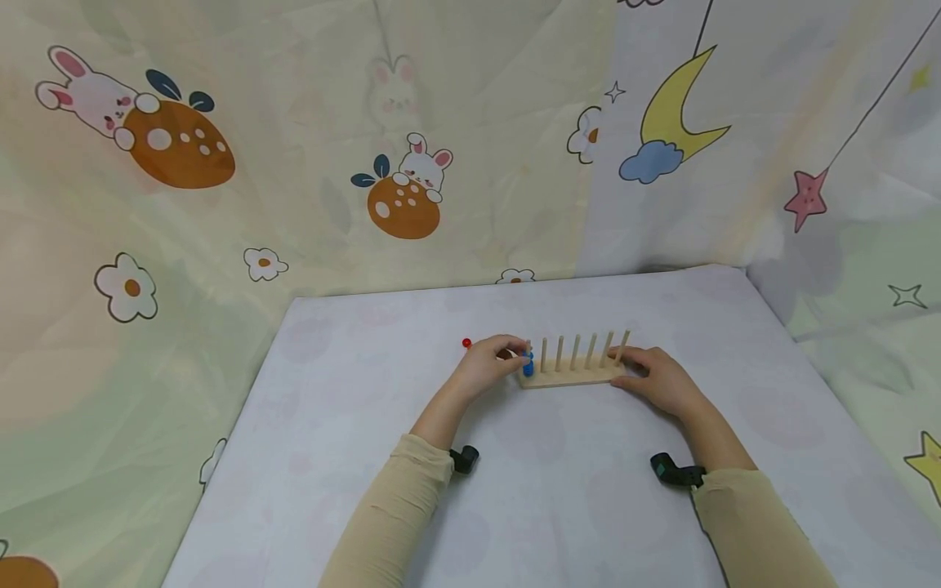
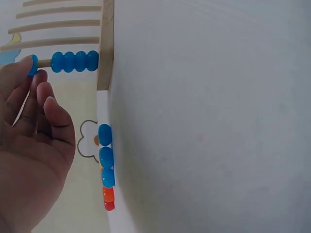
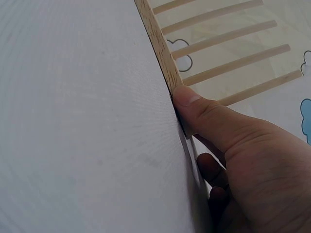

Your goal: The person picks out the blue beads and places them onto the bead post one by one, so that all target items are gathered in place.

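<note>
In the head view, a wooden peg board [image 1: 569, 377] is being held on the table [image 1: 353, 425] between the two hands. The left hand [image 1: 488, 365] is being kept at the board's left end, its fingers curled toward the end peg, where a stack of blue beads [image 1: 528, 364] is being carried. A small red bead [image 1: 466, 343] is lying on the table just beyond that hand, on its outer side. The right hand [image 1: 657, 376] is being rested against the board's right end, fingers fairly straight and pressed to the wood. Beige sleeves [image 1: 397, 506] are being worn on both arms.

In the left wrist view, the left hand [image 2: 29, 160] is being shown with a single blue bead [image 2: 33, 65] pinched at its fingertips, right at the tip of the end peg [image 2: 44, 63]. Four blue beads [image 2: 75, 61] are already being held on that peg, close against the board's base [image 2: 105, 46]. Beside the palm, a row of loose beads [image 2: 106, 165] is lying on the table: three blue, then an orange and a red one.

In the right wrist view, the right hand [image 3: 243, 160] is being pressed to the board's edge [image 3: 158, 46], the thumb [image 3: 194, 109] lying flat along the wood and the remaining fingers tucked underneath, largely hidden. Bare pegs [image 3: 228, 36] are being seen standing out beyond the thumb.
</note>
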{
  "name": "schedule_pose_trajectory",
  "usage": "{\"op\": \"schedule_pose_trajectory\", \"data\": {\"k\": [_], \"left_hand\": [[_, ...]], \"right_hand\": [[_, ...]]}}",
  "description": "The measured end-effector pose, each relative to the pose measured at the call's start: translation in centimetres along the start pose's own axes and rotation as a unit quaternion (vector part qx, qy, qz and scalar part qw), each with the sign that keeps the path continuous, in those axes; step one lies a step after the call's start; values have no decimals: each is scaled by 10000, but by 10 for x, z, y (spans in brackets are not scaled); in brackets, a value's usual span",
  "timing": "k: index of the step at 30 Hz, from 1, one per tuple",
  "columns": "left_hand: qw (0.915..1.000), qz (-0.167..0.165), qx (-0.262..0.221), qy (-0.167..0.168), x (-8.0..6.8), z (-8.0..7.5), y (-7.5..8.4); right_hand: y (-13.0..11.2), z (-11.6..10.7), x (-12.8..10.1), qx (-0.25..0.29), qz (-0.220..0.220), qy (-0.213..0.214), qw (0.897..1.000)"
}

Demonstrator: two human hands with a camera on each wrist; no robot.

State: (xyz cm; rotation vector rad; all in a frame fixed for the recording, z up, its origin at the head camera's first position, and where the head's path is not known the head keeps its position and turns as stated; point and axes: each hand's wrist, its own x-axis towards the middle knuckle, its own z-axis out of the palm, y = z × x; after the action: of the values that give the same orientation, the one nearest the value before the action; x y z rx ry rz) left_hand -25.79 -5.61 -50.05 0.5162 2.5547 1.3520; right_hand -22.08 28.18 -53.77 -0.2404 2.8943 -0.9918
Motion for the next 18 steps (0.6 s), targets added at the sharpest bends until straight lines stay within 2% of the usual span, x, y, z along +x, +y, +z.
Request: {"op": "schedule_pose_trajectory", "data": {"k": [18], "left_hand": [[9998, -40, 120, -149, -1, 2, -4]], "right_hand": [[0, 0, 0, -3, 16, 1, 10000]]}}
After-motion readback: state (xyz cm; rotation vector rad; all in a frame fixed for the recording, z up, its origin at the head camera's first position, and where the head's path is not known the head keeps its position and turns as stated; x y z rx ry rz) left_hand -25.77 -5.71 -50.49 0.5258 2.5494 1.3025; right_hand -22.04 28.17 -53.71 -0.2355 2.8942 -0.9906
